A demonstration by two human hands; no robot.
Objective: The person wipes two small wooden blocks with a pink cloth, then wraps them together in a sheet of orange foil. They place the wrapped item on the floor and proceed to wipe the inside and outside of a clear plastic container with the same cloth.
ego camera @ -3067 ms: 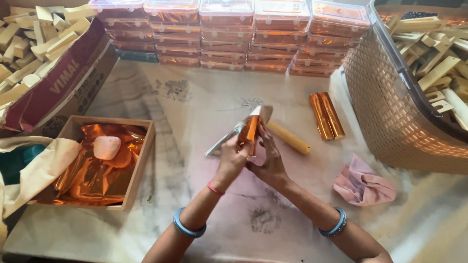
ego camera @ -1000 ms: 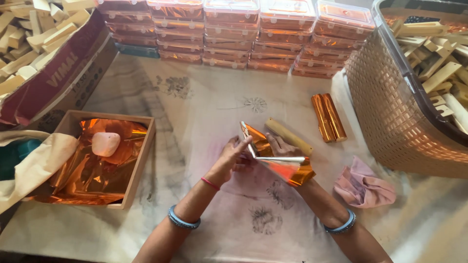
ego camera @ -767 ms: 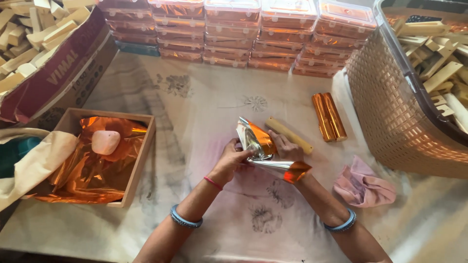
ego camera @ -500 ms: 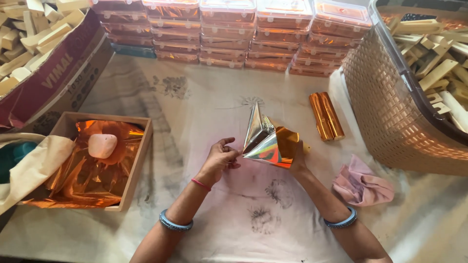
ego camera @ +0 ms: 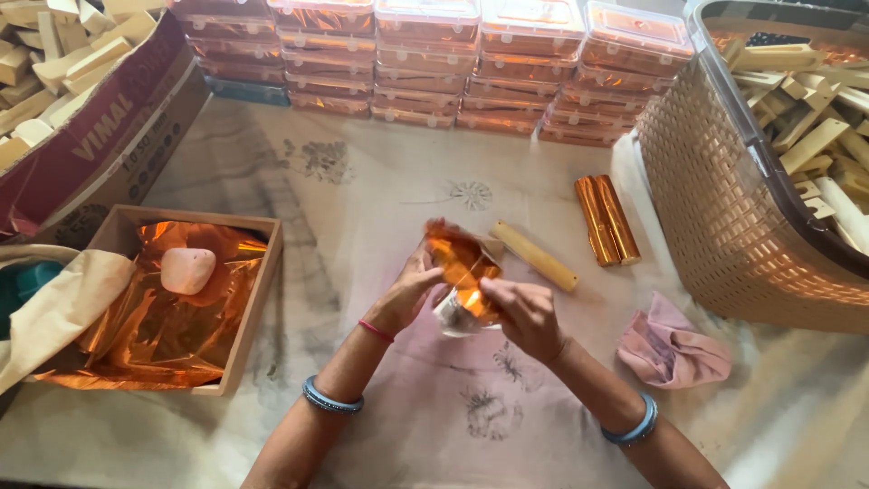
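Both the left hand [ego camera: 409, 292] and right hand [ego camera: 525, 312] are closed on an orange foil sheet [ego camera: 462, 272], now crumpled, no longer spread. More foil and a pale stone [ego camera: 187, 270] are kept in the wooden tray [ego camera: 255, 308].

Wooden tray [ego camera: 261, 299] of orange foil sheets, pale stone [ego camera: 187, 270], two wrapped sticks [ego camera: 606, 220], pink cloth [ego camera: 670, 347], woven basket [ego camera: 715, 208], stacked boxes [ego camera: 471, 68]
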